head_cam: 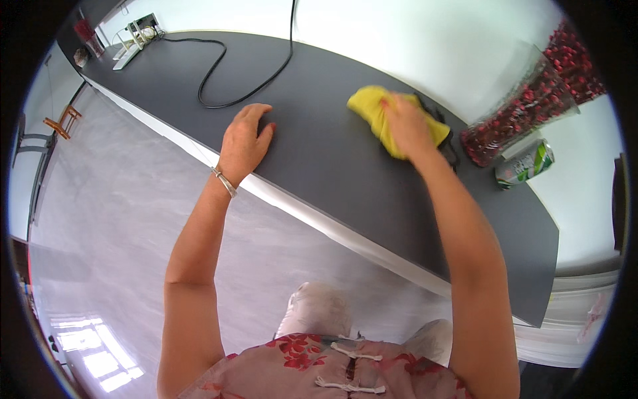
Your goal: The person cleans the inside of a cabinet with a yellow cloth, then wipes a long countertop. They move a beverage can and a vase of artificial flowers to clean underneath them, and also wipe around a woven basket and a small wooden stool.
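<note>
My right hand (406,124) presses a bunched yellow cloth (371,107) onto the dark grey countertop (329,164), toward the wall side; the hand is slightly blurred. Dark cords (441,119) lie partly hidden behind the cloth. My left hand (246,137) rests at the front edge of the countertop, with thumb and fingers apart and nothing in it; a silver bangle (224,182) is on that wrist. To the right of the cloth stand a clear glass vase (523,109) with dark red contents and a green and silver drink can (526,164).
A black cable (217,65) loops across the countertop beyond my left hand. At the far left end are a white router (130,50), a wall socket (145,22) and a second vase (94,45). A wooden stool (65,122) stands on the floor at the left.
</note>
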`<move>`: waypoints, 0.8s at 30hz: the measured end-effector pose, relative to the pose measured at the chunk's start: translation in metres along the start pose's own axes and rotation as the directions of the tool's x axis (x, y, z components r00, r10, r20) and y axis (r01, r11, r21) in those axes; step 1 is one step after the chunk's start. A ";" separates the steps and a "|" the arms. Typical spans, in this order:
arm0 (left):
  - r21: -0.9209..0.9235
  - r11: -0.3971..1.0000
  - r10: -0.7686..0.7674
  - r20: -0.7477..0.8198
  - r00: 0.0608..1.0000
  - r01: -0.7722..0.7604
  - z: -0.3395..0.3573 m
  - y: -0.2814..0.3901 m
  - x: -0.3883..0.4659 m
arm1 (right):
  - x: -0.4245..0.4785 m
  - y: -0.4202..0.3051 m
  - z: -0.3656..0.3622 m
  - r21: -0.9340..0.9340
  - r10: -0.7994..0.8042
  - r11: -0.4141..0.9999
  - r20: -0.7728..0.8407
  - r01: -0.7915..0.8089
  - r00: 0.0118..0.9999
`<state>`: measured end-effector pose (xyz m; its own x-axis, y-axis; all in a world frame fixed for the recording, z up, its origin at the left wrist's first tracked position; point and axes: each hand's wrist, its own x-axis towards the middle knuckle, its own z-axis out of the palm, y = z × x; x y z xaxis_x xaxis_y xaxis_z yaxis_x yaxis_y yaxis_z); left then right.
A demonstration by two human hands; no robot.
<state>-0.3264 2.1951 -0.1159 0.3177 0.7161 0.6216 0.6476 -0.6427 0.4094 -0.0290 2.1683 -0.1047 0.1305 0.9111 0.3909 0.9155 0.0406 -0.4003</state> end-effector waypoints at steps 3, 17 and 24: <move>0.027 0.998 -0.053 -0.114 0.992 0.056 0.011 -0.010 0.000 | 0.073 0.025 0.026 -0.136 0.323 0.929 -0.148 -0.343 0.935; 0.039 0.984 -0.168 -0.089 0.982 0.172 0.005 -0.020 -0.003 | -0.021 -0.125 0.047 0.252 -0.584 0.810 0.266 0.530 0.767; 0.158 0.979 -0.127 -0.020 0.992 0.129 0.014 -0.016 -0.005 | -0.150 -0.059 -0.096 0.054 -0.193 0.978 0.587 0.199 0.786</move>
<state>-0.3291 2.2053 -0.1351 0.2187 0.7863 0.5779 0.7845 -0.4938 0.3751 -0.0662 1.9899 -0.0598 -0.2972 0.9493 -0.1021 0.9012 0.2435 -0.3586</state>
